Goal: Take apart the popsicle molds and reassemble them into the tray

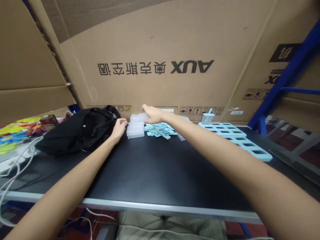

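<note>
Closest to the camera, with both forearms reaching forward over the desk (160, 176): right forearm (212, 153) long across the middle, left forearm (75, 176) lower and to the side. Behind all this, a large cardboard panel (140, 40) with upside-down lettering. On the desk at left, a crumpled black cloth item (75, 130). At right, pale blue frames (265, 156) lying flat, with rows of rectangular openings.

Right hand (155, 115) over the back of a row of clear containers (135, 133), fingers somewhat parted; blurred there, so impossible to tell whether gripping one. Left hand (117, 130) just beside the same row, between it and the black cloth item, with fingers drawn close; impossible to tell whether touching at the tips. Nothing visibly held there.

To the right of the row, a loose heap of pale blue sticks (162, 130), then more clear containers (181, 137), partly behind the right forearm.

As for progress, judged from the layout: one clear mould (207, 119) standing upright at the far left of the frames, with a blue stick (210, 110) poking up; apparently put together. Containers partly lined up, sticks unsorted, most of the pieces apparently left to handle.
</note>
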Tool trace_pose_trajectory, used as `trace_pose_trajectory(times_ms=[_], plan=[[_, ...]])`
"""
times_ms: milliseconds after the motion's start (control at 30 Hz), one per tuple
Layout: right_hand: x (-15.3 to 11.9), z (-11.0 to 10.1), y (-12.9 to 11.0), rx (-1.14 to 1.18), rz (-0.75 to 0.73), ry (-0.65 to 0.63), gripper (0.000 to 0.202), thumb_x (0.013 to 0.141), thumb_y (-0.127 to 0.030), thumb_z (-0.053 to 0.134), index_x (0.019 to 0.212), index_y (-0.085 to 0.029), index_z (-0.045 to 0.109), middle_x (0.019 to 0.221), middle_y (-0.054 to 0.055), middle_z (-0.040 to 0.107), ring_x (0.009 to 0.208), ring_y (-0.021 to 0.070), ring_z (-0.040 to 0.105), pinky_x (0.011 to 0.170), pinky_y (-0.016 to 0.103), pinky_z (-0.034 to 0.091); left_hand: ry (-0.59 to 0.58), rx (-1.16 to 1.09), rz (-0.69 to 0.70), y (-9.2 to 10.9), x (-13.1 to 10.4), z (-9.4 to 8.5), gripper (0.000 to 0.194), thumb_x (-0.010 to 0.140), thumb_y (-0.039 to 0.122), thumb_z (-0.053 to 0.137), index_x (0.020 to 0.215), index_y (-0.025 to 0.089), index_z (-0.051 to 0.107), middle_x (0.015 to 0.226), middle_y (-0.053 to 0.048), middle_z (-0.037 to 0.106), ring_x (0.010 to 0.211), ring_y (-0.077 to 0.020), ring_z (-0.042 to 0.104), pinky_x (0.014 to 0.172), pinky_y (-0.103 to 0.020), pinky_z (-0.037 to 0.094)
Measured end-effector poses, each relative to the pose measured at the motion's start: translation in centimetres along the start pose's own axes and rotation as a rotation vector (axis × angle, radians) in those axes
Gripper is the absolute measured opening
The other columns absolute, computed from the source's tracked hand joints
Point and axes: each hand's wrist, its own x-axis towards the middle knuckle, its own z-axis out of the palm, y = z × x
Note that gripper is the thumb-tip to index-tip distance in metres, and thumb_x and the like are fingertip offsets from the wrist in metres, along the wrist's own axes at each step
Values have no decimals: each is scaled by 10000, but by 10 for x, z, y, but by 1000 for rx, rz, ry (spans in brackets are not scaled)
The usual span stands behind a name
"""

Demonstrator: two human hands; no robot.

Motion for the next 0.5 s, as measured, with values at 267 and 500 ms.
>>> trace_pose_trajectory(times_ms=[267, 500], plan=[[38, 48, -17, 81, -42, 79, 410, 797, -358, 701, 1123, -201, 509, 1182, 96, 603, 1149, 289, 487, 879, 409, 442, -59, -25, -3, -1, -2, 1, 271, 868, 422, 513, 1042, 219, 550, 1110, -63, 620, 964, -178, 638, 761, -282, 514], [41, 68, -6, 107, 9, 148, 329, 826, -433, 685, 1071, -217, 647, 1209, 100, 539, 1158, 294, 459, 946, 445, 413, -95, 63, 42, -5, -1, 1, 270, 822, 416, 540, 988, 216, 609, 1011, -43, 664, 937, -197, 626, 785, -311, 507]])
